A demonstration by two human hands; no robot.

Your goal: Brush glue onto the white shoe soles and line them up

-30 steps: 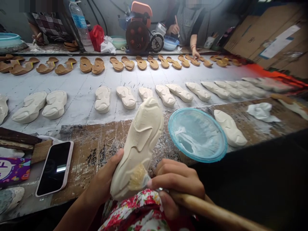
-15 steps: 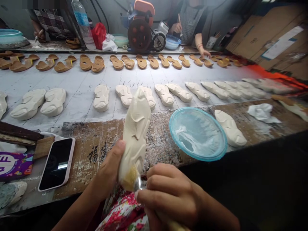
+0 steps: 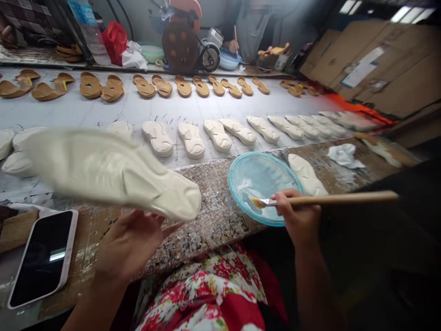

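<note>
A cream-white shoe sole (image 3: 117, 172) lies sideways in front of me, its left end smeared by motion. My left hand (image 3: 127, 239) holds it from below, with most of the fingers hidden beneath it. My right hand (image 3: 296, 216) grips a paintbrush (image 3: 341, 198) near its ferrule, the wooden handle pointing right. The brush's yellowish bristles are over a light-blue bowl (image 3: 231, 184) of white, milky liquid; whether they touch the liquid I cannot tell. Another white sole (image 3: 306, 174) lies just right of the bowl.
White soles (image 3: 217, 135) line the near side of the pale work surface, tan sandal uppers (image 3: 182, 86) the far side. A phone (image 3: 44, 257) lies at left, crumpled tissue (image 3: 344, 155) at right. Across stand a belt-driven machine (image 3: 181, 43) and a co-worker (image 3: 255, 34) holding a brush.
The sole has swung from upright to sideways and moved left with my left hand. My right hand has carried the brush off the sole to the bowl. The view has shifted rightward.
</note>
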